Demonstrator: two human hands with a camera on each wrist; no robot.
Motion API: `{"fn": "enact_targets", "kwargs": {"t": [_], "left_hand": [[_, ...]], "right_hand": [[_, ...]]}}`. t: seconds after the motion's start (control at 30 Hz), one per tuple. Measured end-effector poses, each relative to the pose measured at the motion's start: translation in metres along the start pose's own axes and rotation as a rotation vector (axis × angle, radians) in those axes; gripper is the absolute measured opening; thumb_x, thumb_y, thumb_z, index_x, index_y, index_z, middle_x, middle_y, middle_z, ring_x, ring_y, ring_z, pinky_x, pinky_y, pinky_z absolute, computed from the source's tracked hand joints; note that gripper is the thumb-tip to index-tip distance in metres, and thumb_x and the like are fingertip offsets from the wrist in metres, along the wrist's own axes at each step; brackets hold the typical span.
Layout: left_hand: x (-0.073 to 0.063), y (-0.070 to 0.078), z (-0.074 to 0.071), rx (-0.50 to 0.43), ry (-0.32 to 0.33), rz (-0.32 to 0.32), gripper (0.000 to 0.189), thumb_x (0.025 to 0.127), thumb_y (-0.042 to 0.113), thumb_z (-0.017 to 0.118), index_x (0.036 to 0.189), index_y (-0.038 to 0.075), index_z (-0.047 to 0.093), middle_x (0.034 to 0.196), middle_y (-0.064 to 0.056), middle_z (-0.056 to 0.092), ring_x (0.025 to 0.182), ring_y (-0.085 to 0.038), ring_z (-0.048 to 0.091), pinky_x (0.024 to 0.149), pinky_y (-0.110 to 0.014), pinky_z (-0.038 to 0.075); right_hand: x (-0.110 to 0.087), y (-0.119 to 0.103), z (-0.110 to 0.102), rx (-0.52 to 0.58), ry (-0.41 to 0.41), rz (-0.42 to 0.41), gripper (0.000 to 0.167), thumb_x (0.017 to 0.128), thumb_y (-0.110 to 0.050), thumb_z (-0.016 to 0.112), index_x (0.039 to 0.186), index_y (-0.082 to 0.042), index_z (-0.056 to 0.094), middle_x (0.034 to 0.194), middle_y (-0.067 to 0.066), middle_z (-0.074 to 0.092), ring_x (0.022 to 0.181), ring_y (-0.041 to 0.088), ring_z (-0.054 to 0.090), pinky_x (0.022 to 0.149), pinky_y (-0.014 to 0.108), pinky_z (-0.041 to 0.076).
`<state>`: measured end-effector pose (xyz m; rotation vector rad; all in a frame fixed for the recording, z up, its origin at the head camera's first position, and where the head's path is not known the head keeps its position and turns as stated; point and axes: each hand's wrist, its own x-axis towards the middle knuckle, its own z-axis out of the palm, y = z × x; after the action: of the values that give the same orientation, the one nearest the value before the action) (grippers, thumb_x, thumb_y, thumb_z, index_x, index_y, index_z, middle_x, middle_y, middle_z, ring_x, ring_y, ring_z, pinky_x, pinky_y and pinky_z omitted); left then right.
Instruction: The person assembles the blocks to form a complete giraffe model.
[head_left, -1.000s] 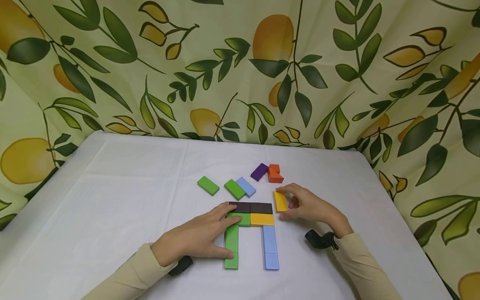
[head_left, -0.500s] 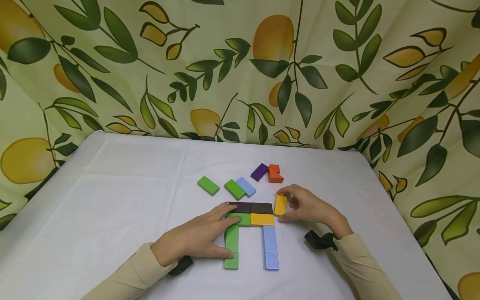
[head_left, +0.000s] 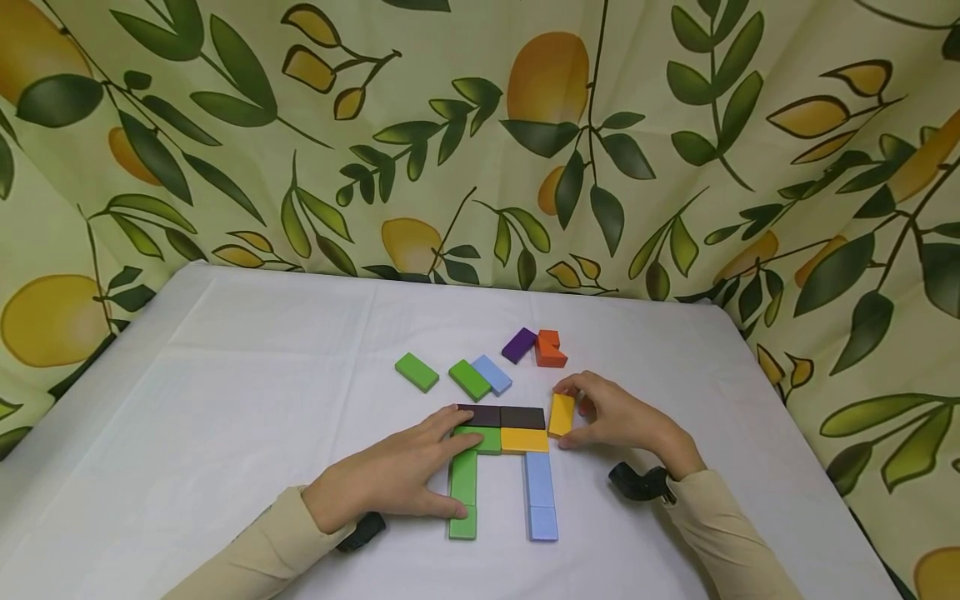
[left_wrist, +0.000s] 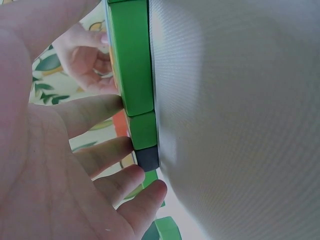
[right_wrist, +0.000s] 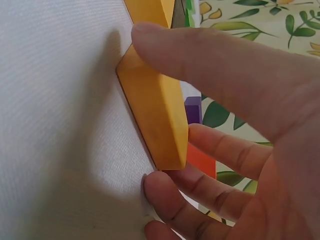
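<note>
With thumb and fingertips at its ends, my right hand (head_left: 618, 414) pinches a yellow block (head_left: 561, 414) beside the right edge of a flat block arrangement. In the right wrist view that same block (right_wrist: 150, 112) lies low against the white cloth. My left hand (head_left: 393, 471) rests with extended fingers along the arrangement's left side, over a dark block (head_left: 487, 415), a green block (head_left: 491, 443) and a lower green block (head_left: 463, 525). Another dark block (head_left: 522, 417) and a yellow block (head_left: 524, 440) complete the upper rows. Light blue blocks (head_left: 537, 479) form the right leg.
Behind the arrangement lie loose pieces: a green block (head_left: 416, 372), another green block (head_left: 468, 381) against a light blue block (head_left: 493, 373), a purple block (head_left: 518, 345) and orange-red notched pieces (head_left: 551, 354). A fruit-patterned curtain (head_left: 450, 167) hangs behind the white-covered table (head_left: 262, 358).
My right hand has brought the yellow block slightly toward me, and the block has turned a little, alongside the arrangement's right edge. The left hand stays in place.
</note>
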<state>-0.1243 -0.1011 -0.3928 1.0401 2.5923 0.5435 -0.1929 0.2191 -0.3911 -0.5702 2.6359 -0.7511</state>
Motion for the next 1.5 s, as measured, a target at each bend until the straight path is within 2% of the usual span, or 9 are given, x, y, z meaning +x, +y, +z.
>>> {"fn": "enact_targets", "kwargs": {"t": [0.43, 0.87, 1.5], "left_hand": [[-0.0005, 0.0008, -0.0003, 0.002, -0.001, -0.005, 0.082, 0.082, 0.053, 0.076, 0.148, 0.015, 0.046, 0.162, -0.009, 0.027, 0.150, -0.025, 0.028, 0.116, -0.043, 0.039], [-0.0006, 0.0001, 0.0004, 0.015, 0.009, 0.011, 0.081, 0.082, 0.053, 0.076, 0.148, 0.015, 0.047, 0.161, -0.010, 0.028, 0.148, -0.023, 0.031, 0.116, -0.042, 0.039], [-0.0005, 0.0006, -0.0008, 0.002, 0.003, 0.000, 0.081, 0.082, 0.053, 0.076, 0.148, 0.015, 0.047, 0.161, -0.010, 0.028, 0.149, -0.024, 0.030, 0.116, -0.043, 0.039]], "right_hand": [[-0.0001, -0.0007, 0.0017, -0.007, -0.007, -0.012, 0.067, 0.071, -0.031, 0.090, 0.128, -0.012, 0.060, 0.117, 0.004, 0.059, 0.098, 0.018, 0.052, 0.083, 0.028, 0.052], [-0.0007, -0.0012, 0.0021, -0.013, 0.004, -0.008, 0.067, 0.071, -0.031, 0.090, 0.127, -0.012, 0.060, 0.117, 0.004, 0.059, 0.099, 0.018, 0.053, 0.087, 0.033, 0.052], [-0.0005, -0.0035, 0.0009, 0.007, -0.002, -0.002, 0.066, 0.070, -0.030, 0.090, 0.125, -0.010, 0.059, 0.116, 0.005, 0.059, 0.100, 0.019, 0.053, 0.089, 0.034, 0.052]]}}
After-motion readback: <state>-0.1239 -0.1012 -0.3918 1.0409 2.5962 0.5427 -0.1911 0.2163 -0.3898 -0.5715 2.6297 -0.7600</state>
